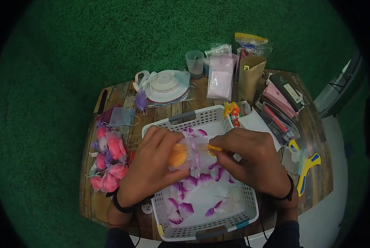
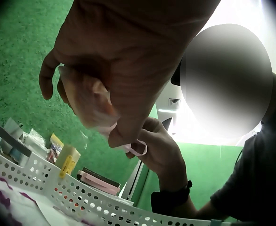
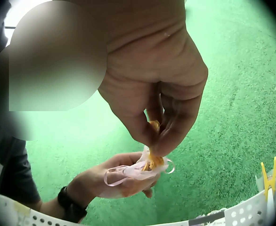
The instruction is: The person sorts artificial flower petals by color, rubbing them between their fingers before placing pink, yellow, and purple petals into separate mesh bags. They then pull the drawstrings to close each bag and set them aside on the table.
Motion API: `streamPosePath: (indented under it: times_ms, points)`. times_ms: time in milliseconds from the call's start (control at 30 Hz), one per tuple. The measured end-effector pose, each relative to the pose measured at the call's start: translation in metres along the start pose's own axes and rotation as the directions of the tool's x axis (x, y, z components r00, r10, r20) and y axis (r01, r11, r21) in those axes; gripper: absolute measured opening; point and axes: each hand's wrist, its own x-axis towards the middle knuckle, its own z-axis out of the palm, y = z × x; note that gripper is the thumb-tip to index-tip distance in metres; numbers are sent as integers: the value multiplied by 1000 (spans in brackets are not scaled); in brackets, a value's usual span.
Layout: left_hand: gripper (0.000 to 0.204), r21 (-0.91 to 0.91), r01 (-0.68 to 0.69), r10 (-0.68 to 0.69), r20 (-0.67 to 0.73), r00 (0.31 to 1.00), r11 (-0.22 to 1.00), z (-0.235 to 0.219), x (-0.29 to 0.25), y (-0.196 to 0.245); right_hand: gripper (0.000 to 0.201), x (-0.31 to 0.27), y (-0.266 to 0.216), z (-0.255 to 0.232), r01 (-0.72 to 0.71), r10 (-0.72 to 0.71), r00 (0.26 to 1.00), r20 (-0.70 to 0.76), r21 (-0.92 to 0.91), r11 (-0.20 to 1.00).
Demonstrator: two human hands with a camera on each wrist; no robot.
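the left hand (image 1: 152, 155) has its fingers round a sheer bag (image 1: 194, 153) with orange stuff (image 1: 178, 157) showing inside, while the right hand (image 1: 251, 159) pinches an orange piece (image 1: 214, 149) right at the bag's mouth. all this is above a white basket (image 1: 250, 199), purple-and-white petals (image 1: 205, 180) scattered across its bottom. left of the basket, sheer pouches (image 1: 115, 145) bulge with pink filling. farther out, past the basket, a brown paper bag (image 1: 251, 78) stands upright, and a see-through cup (image 1: 195, 66) stands near the table's far edge.
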Motion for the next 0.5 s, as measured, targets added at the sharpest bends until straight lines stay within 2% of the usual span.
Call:
streamPosePath:
  times_ms: [133, 200, 233, 300, 433, 500]
  points:
    - [68, 42, -3, 1, 43, 999, 999, -1, -1, 3, 25, -1, -8, 1, -19, 16, 999, 50, 63, 998]
    - [68, 48, -5, 1, 90, 996, 999, -2, -2, 3, 23, -1, -10, 2, -35, 44, 999, -30, 262, 964]
    - [68, 42, 1, -4, 83, 997, 999, -2, -2, 3, 23, -1, -11, 1, -35, 42, 999, -20, 257, 966]
    - [68, 26, -1, -2, 109, 994, 1000, -2, -2, 3, 21, 0, -14, -2, -171, 163, 985, 55, 422, 890]
    - [63, 2, -12, 12, 100, 995, 1000, -2, -4, 6, 19, 0, -12, 1, -243, 209, 970, 126, 416, 876]
    - [58, -47, -43, 49, 127, 991, 998, -2, -5, 6, 19, 0, -9, 7, -136, 134, 991, 29, 311, 941]
